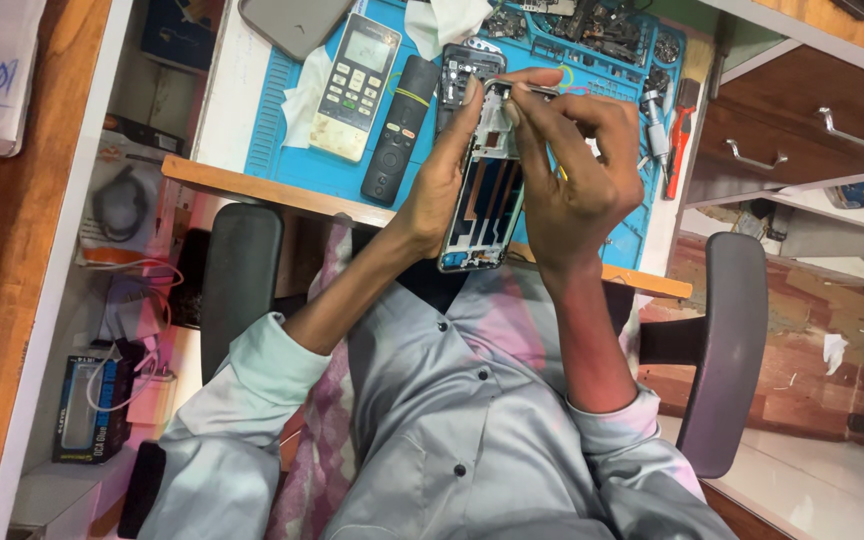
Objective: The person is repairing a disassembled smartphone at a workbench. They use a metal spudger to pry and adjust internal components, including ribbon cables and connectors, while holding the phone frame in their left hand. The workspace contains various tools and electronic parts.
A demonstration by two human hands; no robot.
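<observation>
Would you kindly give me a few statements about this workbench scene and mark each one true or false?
1. The left hand holds an opened phone frame. True.
2. The right hand is resting flat on the blue mat. False: it is raised at the phone frame, pinching a thin metal tool.
3. A white remote and a black remote lie side by side on the mat. True.
4. A red-handled tool lies to the left of the remotes. False: it lies at the mat's right edge.

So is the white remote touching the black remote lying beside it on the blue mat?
Apart. The head view shows a strip of blue mat between the white remote and the black remote.
</observation>
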